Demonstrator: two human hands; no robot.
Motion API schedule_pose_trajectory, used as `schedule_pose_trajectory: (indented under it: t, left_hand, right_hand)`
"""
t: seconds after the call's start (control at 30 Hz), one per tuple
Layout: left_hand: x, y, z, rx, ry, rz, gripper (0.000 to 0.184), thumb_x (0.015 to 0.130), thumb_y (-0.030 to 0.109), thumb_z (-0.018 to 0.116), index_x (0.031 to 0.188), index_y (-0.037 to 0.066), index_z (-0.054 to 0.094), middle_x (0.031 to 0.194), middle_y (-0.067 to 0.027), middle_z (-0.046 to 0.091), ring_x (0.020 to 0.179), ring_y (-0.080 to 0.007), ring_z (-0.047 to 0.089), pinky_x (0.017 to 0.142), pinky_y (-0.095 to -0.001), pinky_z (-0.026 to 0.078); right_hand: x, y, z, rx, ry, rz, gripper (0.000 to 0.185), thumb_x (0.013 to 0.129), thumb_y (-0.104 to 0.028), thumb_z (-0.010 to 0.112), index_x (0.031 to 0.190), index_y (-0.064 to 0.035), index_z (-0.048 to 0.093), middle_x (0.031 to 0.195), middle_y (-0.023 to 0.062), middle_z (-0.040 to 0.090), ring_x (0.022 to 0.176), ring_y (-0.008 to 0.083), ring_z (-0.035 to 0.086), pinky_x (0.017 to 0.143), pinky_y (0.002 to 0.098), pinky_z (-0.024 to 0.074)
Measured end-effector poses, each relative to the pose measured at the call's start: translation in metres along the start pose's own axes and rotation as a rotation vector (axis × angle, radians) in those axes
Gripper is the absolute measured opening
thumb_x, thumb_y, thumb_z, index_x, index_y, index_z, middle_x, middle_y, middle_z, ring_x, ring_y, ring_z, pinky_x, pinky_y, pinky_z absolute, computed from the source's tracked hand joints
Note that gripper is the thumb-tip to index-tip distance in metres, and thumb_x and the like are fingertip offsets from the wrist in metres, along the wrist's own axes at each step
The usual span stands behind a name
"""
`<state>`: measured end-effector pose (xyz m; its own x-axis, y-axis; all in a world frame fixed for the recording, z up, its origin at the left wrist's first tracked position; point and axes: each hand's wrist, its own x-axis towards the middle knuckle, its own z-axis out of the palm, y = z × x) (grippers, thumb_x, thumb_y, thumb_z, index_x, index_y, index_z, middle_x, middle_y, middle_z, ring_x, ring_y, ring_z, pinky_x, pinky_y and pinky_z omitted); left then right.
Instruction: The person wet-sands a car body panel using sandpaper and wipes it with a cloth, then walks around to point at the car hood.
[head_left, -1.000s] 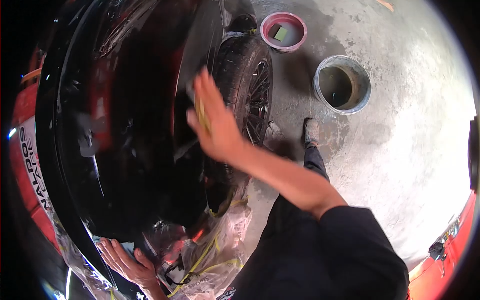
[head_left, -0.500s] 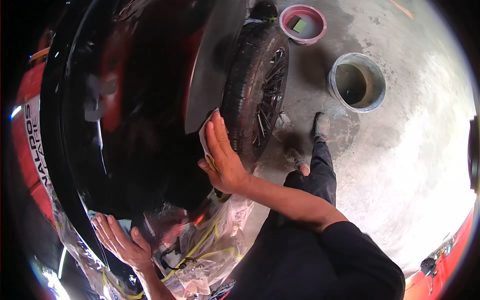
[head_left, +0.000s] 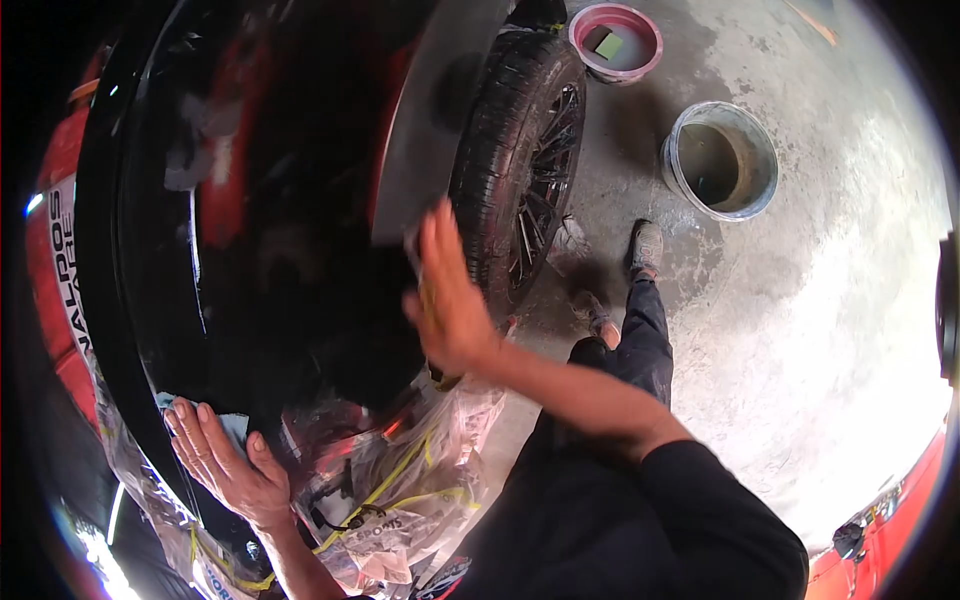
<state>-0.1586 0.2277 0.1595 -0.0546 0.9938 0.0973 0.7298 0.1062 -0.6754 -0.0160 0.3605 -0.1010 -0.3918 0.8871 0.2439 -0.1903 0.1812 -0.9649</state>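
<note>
Plainly, right hand (head_left: 450, 295): mid-frame, blurred, fingers straight, cannot tell if clasping
Yellowish pad (head_left: 430, 300): against right palm's picture-left side, long axis seemingly up-frame with the fingers
Left hand (head_left: 235, 475): lower left, spread over bluish sheet (head_left: 235, 425), farther from pad

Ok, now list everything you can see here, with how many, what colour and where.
Car body: 1, black, left and centre
Wheel: 1, black, upper centre
Basin: 1, pink, floor, top
Block: 1, green, in the basin
Bucket: 1, grey, floor, right of the wheel
Plastic sheeting: count unclear, see-through, bottom
Tape: several strips, yellow, on the sheeting
Lettered banner: 1, white, far left
Floor: 1, grey, right
Sheet: 1, pale blue, lower left
Pad: 1, yellowish, blurred, centre
Shoes: 2, greyish, floor
Trousers: 1, dark, lower centre
Left grip: 1, bare, on the sheet
Right grip: 1, bare, blurred, at the pad
</note>
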Motion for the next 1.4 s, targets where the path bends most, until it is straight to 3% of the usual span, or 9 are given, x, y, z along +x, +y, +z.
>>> schedule_pose_trajectory:
  t: [0.1, 0.4, 0.5, 0.63, 0.83, 1.03, 1.13, 1.27, 1.4]
  left_hand:
    - [0.001, 0.001, 0.0, -0.009, 0.007, 0.0, 0.055, 0.109, 0.038, 0.039, 0.148, 0.0, 0.047, 0.154, -0.0199, 0.046, 0.146, -0.0399, 0.039, 0.12, -0.0535, 0.027]
    - [-0.001, -0.001, 0.001, 0.003, 0.007, 0.004, 0.054, 0.109, 0.038, 0.04, 0.148, 0.0, 0.047, 0.154, -0.0198, 0.046, 0.146, -0.04, 0.04, 0.119, -0.0537, 0.028]
    - [0.0, 0.0, 0.0, -0.002, 0.009, 0.002, 0.055, 0.109, 0.038, 0.04, 0.148, 0.0, 0.047, 0.154, -0.0196, 0.047, 0.146, -0.0401, 0.04, 0.119, -0.0537, 0.028]
    - [-0.002, 0.001, -0.001, 0.012, -0.007, -0.003, 0.055, 0.109, 0.038, 0.04, 0.147, 0.0, 0.047, 0.154, -0.02, 0.047, 0.145, -0.0404, 0.04, 0.119, -0.0536, 0.028]
    - [0.0, 0.0, 0.0, 0.02, 0.001, 0.008, 0.055, 0.109, 0.039, 0.039, 0.147, 0.0, 0.047, 0.154, -0.0198, 0.046, 0.146, -0.0402, 0.04, 0.119, -0.0534, 0.028]
    - [-0.002, -0.001, 0.0, 0.029, -0.004, 0.003, 0.055, 0.109, 0.04, 0.039, 0.147, 0.001, 0.047, 0.154, -0.0196, 0.046, 0.146, -0.0397, 0.04, 0.119, -0.0534, 0.028]
    - [-0.002, -0.002, 0.0, 0.032, -0.015, 0.002, 0.056, 0.109, 0.04, 0.039, 0.146, 0.0, 0.048, 0.154, -0.0207, 0.046, 0.146, -0.0405, 0.04, 0.119, -0.0549, 0.028]
    - [-0.002, -0.002, 0.0, 0.033, -0.019, -0.001, 0.057, 0.109, 0.041, 0.039, 0.146, -0.001, 0.048, 0.154, -0.021, 0.046, 0.146, -0.0408, 0.039, 0.119, -0.0551, 0.029]
    - [0.0, -0.004, -0.004, 0.068, -0.026, 0.023, 0.054, 0.109, 0.038, 0.04, 0.148, 0.001, 0.048, 0.156, -0.0179, 0.044, 0.147, -0.0379, 0.039, 0.119, -0.0508, 0.03]
  right_hand:
    - [0.105, 0.033, -0.029, 0.009, 0.368, 0.042, 0.054, 0.101, -0.012, 0.056, 0.144, 0.0144, 0.038, 0.152, 0.0411, 0.03, 0.142, 0.0528, 0.034, 0.117, 0.0477, 0.0348]
    - [0.036, 0.02, -0.011, 0.014, 0.173, -0.037, 0.074, 0.092, -0.002, 0.063, 0.155, 0.0087, 0.025, 0.161, 0.0371, 0.017, 0.151, 0.0492, 0.018, 0.124, 0.0486, 0.0207]
    - [0.149, 0.058, -0.051, -0.023, 0.393, 0.015, 0.057, 0.1, -0.016, 0.058, 0.145, 0.0121, 0.038, 0.137, 0.0378, 0.049, 0.129, 0.0504, 0.05, 0.107, 0.0478, 0.044]
    - [0.161, 0.034, -0.078, 0.099, 0.316, 0.252, 0.054, 0.104, -0.022, 0.053, 0.142, 0.0139, 0.04, 0.114, 0.0378, 0.062, 0.107, 0.0512, 0.061, 0.088, 0.0482, 0.0546]
    - [0.133, 0.055, -0.047, -0.042, 0.473, -0.014, 0.048, 0.101, -0.018, 0.058, 0.138, 0.0112, 0.048, 0.139, 0.0383, 0.048, 0.129, 0.0498, 0.049, 0.111, 0.0444, 0.0442]
    - [0.161, 0.033, -0.084, 0.213, 0.318, 0.312, 0.048, 0.103, -0.025, 0.055, 0.137, 0.0084, 0.05, 0.138, 0.037, 0.051, 0.129, 0.0502, 0.049, 0.109, 0.0458, 0.0452]
    - [0.136, 0.056, -0.055, -0.004, 0.441, 0.053, 0.051, 0.102, -0.025, 0.056, 0.139, 0.009, 0.049, 0.14, 0.0354, 0.051, 0.129, 0.0506, 0.049, 0.11, 0.0459, 0.0431]
    - [0.193, 0.059, -0.094, 0.049, 0.399, 0.181, 0.045, 0.103, -0.027, 0.053, 0.128, 0.0104, 0.055, 0.113, 0.0373, 0.062, 0.108, 0.0495, 0.062, 0.088, 0.0523, 0.0511]
    - [0.146, 0.054, -0.058, 0.109, 0.482, 0.118, 0.053, 0.099, -0.02, 0.06, 0.14, 0.01, 0.047, 0.143, 0.0334, 0.05, 0.138, 0.0458, 0.045, 0.117, 0.0426, 0.0358]
